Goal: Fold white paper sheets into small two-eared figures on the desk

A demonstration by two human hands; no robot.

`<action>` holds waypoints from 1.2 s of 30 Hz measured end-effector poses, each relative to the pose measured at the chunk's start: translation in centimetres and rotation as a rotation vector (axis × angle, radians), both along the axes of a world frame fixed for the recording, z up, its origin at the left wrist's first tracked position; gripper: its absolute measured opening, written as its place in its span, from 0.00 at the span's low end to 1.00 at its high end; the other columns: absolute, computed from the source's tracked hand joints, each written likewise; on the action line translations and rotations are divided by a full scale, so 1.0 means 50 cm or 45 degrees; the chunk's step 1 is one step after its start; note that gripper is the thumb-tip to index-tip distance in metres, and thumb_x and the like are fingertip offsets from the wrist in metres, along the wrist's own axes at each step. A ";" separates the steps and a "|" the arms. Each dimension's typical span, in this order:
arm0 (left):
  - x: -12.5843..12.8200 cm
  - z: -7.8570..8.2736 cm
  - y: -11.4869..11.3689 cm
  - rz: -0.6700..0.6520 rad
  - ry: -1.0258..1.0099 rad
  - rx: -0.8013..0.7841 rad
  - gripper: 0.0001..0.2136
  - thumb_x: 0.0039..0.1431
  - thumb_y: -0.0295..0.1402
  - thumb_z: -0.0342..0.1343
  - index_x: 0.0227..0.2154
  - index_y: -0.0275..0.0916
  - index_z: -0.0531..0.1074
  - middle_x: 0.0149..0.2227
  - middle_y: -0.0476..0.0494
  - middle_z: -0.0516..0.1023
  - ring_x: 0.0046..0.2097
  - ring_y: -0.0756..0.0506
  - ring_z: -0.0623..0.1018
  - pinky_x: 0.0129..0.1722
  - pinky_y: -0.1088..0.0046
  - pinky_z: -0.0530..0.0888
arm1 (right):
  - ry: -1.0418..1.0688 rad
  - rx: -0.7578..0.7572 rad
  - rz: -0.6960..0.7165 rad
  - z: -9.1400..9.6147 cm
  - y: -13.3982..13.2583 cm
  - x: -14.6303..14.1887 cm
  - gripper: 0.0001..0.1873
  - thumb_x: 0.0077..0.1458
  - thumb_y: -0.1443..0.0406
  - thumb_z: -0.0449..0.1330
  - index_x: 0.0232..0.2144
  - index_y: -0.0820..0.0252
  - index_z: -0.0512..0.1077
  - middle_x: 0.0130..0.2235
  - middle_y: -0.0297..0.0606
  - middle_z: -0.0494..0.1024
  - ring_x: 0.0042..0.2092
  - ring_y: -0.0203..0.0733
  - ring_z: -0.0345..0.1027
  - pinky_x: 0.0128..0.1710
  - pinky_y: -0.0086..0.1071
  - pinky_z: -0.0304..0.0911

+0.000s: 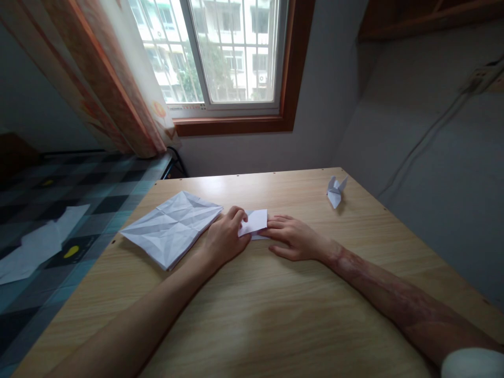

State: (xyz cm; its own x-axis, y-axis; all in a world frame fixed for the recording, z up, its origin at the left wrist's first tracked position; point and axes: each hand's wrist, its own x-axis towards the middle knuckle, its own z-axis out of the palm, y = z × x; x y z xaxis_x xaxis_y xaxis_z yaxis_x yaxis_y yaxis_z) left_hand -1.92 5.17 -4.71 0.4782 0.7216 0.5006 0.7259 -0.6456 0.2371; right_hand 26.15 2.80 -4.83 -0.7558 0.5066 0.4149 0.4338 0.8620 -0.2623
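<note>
A small folded sheet of white paper (255, 220) lies on the wooden table (252, 315), with one flap lifted over the layer beneath. My left hand (226, 233) grips the paper's left side, fingers curled and thumb at its lower edge. At the right edge, my right hand (289, 236) lies flat with fingers stretched out, its fingertips touching the paper. To the left of my left hand rests a stack of creased white paper squares (173, 223). A folded white origami figure (335, 191) with pointed tips stands near the table's far right corner.
Left of the table is a bed with a checked cover (110, 178), bearing loose white paper pieces (43, 244). A barred window (236, 52) with a curtain (114, 79) is behind. A cable (425, 134) runs along the right wall.
</note>
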 end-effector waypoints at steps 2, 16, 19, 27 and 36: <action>-0.001 0.000 0.000 0.022 0.023 0.009 0.13 0.60 0.25 0.62 0.46 0.44 0.70 0.48 0.44 0.78 0.36 0.44 0.80 0.34 0.66 0.73 | 0.001 -0.001 0.010 0.002 -0.001 -0.001 0.28 0.69 0.62 0.65 0.69 0.51 0.73 0.66 0.47 0.80 0.67 0.56 0.74 0.70 0.55 0.67; -0.001 0.005 -0.002 0.100 -0.198 0.031 0.04 0.69 0.32 0.56 0.38 0.44 0.66 0.38 0.46 0.77 0.36 0.43 0.77 0.36 0.67 0.69 | -0.059 0.010 0.002 0.005 -0.006 -0.002 0.26 0.70 0.60 0.64 0.67 0.55 0.74 0.69 0.49 0.77 0.68 0.56 0.73 0.71 0.55 0.65; 0.002 0.003 0.000 0.178 -0.258 -0.053 0.07 0.72 0.38 0.56 0.37 0.44 0.67 0.35 0.48 0.77 0.33 0.44 0.77 0.34 0.68 0.67 | -0.056 0.020 0.007 0.004 -0.007 -0.003 0.24 0.69 0.61 0.64 0.65 0.55 0.75 0.68 0.48 0.77 0.66 0.55 0.74 0.70 0.54 0.65; -0.006 -0.011 0.032 0.074 -0.644 -0.476 0.06 0.64 0.35 0.59 0.41 0.43 0.70 0.32 0.51 0.75 0.33 0.46 0.79 0.33 0.72 0.73 | -0.052 0.072 -0.033 0.002 -0.007 -0.005 0.20 0.69 0.58 0.64 0.60 0.55 0.77 0.63 0.45 0.82 0.61 0.55 0.76 0.66 0.51 0.68; 0.007 0.023 0.035 0.061 -0.604 -0.646 0.10 0.63 0.41 0.61 0.41 0.41 0.79 0.38 0.45 0.85 0.34 0.43 0.83 0.33 0.70 0.76 | -0.048 0.056 0.034 0.007 -0.007 -0.006 0.22 0.68 0.58 0.65 0.61 0.55 0.76 0.64 0.47 0.80 0.64 0.55 0.76 0.69 0.52 0.66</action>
State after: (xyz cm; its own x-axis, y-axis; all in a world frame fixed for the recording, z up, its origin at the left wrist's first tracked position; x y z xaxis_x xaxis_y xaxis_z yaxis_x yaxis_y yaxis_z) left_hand -1.58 6.90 -3.54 0.2531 0.9364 0.2430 0.4938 -0.3410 0.7999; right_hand 25.87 2.44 -4.50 -0.7844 0.4677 0.4074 0.4190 0.8839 -0.2079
